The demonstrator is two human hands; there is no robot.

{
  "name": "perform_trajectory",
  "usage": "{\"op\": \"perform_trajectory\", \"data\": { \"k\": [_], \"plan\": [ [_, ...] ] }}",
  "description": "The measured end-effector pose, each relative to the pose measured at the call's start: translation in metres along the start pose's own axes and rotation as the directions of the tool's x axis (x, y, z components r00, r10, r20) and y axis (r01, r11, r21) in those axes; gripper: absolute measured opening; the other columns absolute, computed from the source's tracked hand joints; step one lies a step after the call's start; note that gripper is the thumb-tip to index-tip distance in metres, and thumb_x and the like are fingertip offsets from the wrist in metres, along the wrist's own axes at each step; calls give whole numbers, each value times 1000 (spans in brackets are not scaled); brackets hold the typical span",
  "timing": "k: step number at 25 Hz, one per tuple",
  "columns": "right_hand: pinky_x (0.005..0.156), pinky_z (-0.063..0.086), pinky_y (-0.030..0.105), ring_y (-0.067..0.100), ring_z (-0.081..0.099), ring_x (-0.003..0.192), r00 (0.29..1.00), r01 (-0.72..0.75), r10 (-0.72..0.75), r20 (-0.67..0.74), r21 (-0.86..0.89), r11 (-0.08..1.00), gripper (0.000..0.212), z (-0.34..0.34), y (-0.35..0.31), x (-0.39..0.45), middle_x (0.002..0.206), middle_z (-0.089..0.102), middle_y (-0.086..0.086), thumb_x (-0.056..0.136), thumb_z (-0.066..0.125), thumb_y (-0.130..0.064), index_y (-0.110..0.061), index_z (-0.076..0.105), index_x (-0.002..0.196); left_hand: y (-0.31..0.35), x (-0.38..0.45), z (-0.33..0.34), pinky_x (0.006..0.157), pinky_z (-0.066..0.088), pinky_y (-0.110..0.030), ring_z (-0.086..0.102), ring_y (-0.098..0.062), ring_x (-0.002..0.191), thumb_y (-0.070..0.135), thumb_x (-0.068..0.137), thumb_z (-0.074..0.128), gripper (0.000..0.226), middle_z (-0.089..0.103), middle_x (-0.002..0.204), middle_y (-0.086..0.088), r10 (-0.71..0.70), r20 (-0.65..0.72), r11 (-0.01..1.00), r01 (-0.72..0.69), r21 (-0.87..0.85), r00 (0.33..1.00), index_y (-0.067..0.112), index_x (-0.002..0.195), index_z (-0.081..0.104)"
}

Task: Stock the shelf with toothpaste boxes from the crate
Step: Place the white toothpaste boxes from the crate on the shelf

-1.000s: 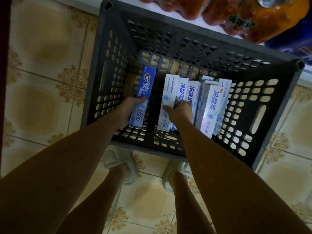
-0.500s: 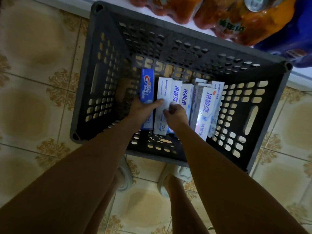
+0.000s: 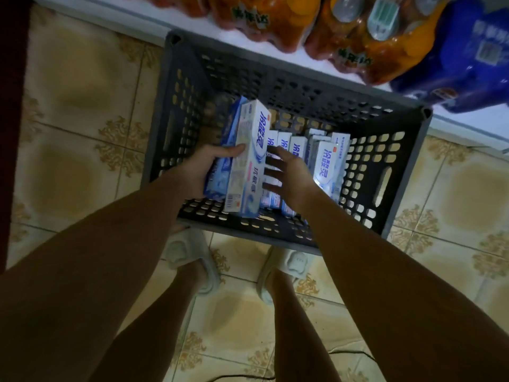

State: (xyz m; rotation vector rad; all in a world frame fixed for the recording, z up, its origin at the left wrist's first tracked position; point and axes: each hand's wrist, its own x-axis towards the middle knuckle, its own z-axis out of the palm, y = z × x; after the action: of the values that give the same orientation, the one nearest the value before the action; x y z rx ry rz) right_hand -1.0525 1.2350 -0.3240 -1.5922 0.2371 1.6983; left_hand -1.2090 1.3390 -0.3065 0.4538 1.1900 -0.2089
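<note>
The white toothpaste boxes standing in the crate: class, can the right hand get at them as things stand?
Probably yes. The right hand is open and empty, hovering right over the standing boxes; the crate has no lid, and nothing lies between.

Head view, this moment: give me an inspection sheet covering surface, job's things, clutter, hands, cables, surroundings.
Surface: patterned beige floor tiles; the grey crate stands on them against a white shelf edge.
Job's things: white toothpaste box and a blue box behind it, raised in the left hand; a row of white boxes stands in the crate.
Clutter: nothing seen.
Hands: left hand grips the two boxes; right hand open, fingers spread over the row.
Cables: thin dark cable on the floor, bottom of frame.
Surroundings: orange drink packs and a blue pack on the shelf; grey slippers.
</note>
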Motion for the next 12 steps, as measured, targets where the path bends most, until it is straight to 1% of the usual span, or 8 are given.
{"op": "perform_trajectory", "data": {
  "k": [1,3,5,6,7,8,10,12],
  "plan": [
    [96,50,43,25,64,106,999,10,-11,40,25,1000,36,7,-15,-10,112,67,7,98,48,-45,-16,64,114,8,-15,3,79,53,-42,74,-26,83,37,72,68,46,76,98,-11,-11,18,1000,11,2,1000,13,111,68],
    [91,49,40,25,59,99,991,53,-58,120,43,998,45,21,-46,-31,108,61,9,97,45,-55,-17,62,112,25,-45,11,73,50,-37,74,-22,70,43,70,64,45,76,85,-9,3,30,1000,-4,16,1000,12,102,70],
    [82,50,34,25,53,92,975,81,-94,201,70,994,51,34,-75,-60,103,56,10,92,48,-61,-16,61,114,43,-77,23,71,50,-36,73,-20,66,45,71,61,44,76,81,-7,63,25,998,-64,29,998,12,98,71],
    [81,51,32,24,56,90,970,86,-104,221,89,992,53,41,-88,-75,101,59,11,91,50,-60,-15,62,116,52,-91,28,72,49,-36,73,-21,66,45,71,61,42,76,81,-8,77,31,997,-78,30,997,12,94,73],
    [83,53,32,24,63,92,969,91,-112,221,104,990,54,47,-99,-89,106,66,10,92,50,-57,-13,62,120,62,-106,34,72,50,-36,73,-22,67,44,71,62,39,76,83,-9,80,36,996,-81,34,996,13,89,76],
    [88,54,36,24,67,100,969,97,-122,212,125,987,53,51,-107,-103,115,69,8,95,48,-53,-12,61,126,70,-121,40,72,51,-36,73,-23,68,43,71,63,37,77,84,-10,74,37,996,-76,50,997,13,87,77],
    [97,51,43,26,65,113,973,125,-153,174,165,978,50,60,-126,-137,126,67,8,98,47,-48,-13,58,133,87,-158,53,68,56,-35,74,-23,69,40,71,65,38,77,86,-10,67,37,992,-70,101,997,11,95,74],
    [94,53,44,27,67,110,976,186,-199,83,140,972,45,68,-144,-174,122,69,8,97,52,-46,-14,59,127,102,-201,66,66,60,-35,74,-22,70,33,73,67,39,77,87,-9,72,44,988,-78,131,996,9,103,68]
  ]
}}
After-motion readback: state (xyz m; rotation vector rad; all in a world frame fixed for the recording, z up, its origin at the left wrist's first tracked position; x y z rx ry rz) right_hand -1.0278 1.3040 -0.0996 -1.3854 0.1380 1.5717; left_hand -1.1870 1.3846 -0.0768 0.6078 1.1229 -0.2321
